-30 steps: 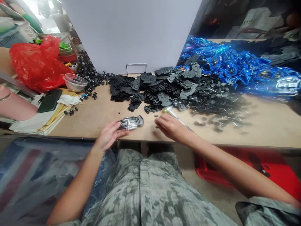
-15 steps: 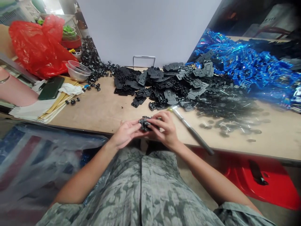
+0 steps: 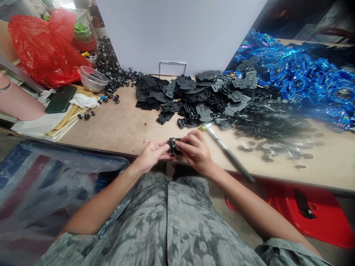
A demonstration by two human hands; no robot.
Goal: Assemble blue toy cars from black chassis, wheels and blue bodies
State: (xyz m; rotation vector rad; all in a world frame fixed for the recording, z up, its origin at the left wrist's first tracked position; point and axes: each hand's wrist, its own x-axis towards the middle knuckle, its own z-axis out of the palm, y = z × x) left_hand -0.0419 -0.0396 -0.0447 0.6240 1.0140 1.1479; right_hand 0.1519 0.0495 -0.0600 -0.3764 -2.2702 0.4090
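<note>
Your left hand (image 3: 151, 157) and right hand (image 3: 196, 153) curl nearly shut, together gripping a small black plastic part (image 3: 173, 146) steady above the plywood bench (image 3: 111, 129).

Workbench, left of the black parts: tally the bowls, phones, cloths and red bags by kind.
Clear plastic bowl: 1
Dark green phone: 1
White cloth: 1
Red plastic bag: 1
Total: 4
</note>
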